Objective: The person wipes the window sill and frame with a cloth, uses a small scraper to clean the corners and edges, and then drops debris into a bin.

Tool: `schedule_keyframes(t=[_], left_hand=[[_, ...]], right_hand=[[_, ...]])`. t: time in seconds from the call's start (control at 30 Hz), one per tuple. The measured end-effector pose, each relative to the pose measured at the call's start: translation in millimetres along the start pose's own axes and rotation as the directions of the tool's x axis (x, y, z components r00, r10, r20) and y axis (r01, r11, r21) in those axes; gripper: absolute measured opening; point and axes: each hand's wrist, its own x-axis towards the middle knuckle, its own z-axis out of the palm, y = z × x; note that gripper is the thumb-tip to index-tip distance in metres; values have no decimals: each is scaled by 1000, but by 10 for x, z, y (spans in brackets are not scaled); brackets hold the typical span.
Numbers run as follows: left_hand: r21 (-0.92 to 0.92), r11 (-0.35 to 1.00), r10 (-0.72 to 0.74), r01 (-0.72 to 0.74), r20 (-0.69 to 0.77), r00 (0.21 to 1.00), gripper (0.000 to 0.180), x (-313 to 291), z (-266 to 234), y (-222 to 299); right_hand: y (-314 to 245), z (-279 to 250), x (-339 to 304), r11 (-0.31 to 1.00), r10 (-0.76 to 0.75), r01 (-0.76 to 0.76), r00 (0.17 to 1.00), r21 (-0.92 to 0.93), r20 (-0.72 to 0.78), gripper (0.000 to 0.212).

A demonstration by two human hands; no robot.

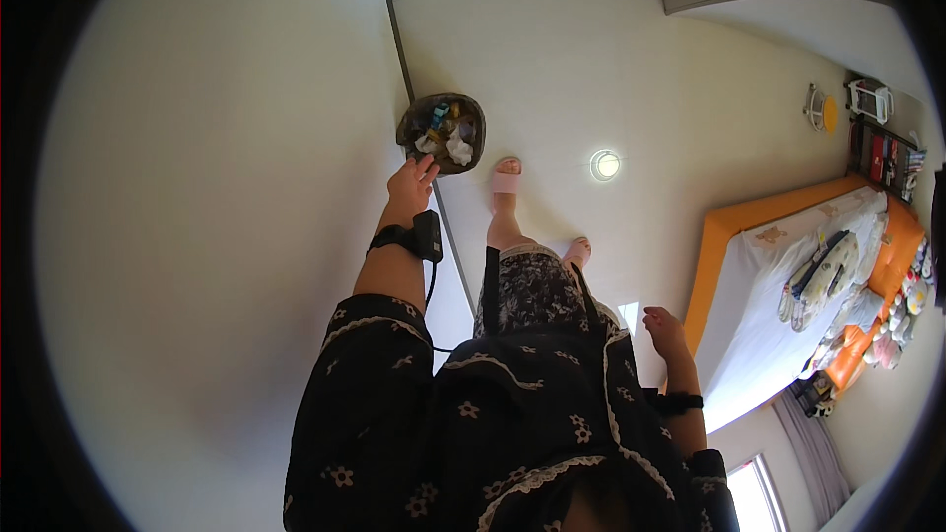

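Observation:
A trash bin (476, 128) with a dark liner stands on the floor against the wall base, holding crumpled white tissue (459, 149), a blue wrapper (440, 115) and other scraps. My left hand (414, 180) reaches to the near rim of the bin, its fingers stretched out and apart. Nothing shows in it. Whether the fingertips touch the rim I cannot tell. My right hand (667, 329) hangs at my right side, away from the bin, with fingers loosely bent and nothing visible in them. Black bands sit on both wrists, and a small black box is on the left one.
A plain wall (217, 187) fills the left side. My feet in pink slippers (506, 182) stand on the pale floor (562, 59), just right of the bin. To the right is an orange-framed bed (714, 256) with clothes on it. A small stool (821, 110) stands farther off.

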Motion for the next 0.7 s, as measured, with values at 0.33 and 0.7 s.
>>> schedule_keyframes(t=[0.33,0.7], left_hand=[[-48,991,126,-128,-42,991,14,205,-72,-16],[19,996,90,-89,-121,989,26,83,63,86]], right_hand=[[-75,154,-24,998,-58,59,997,20,-50,27],[105,301,23,996,-17,19,1000,91,-18,27]])
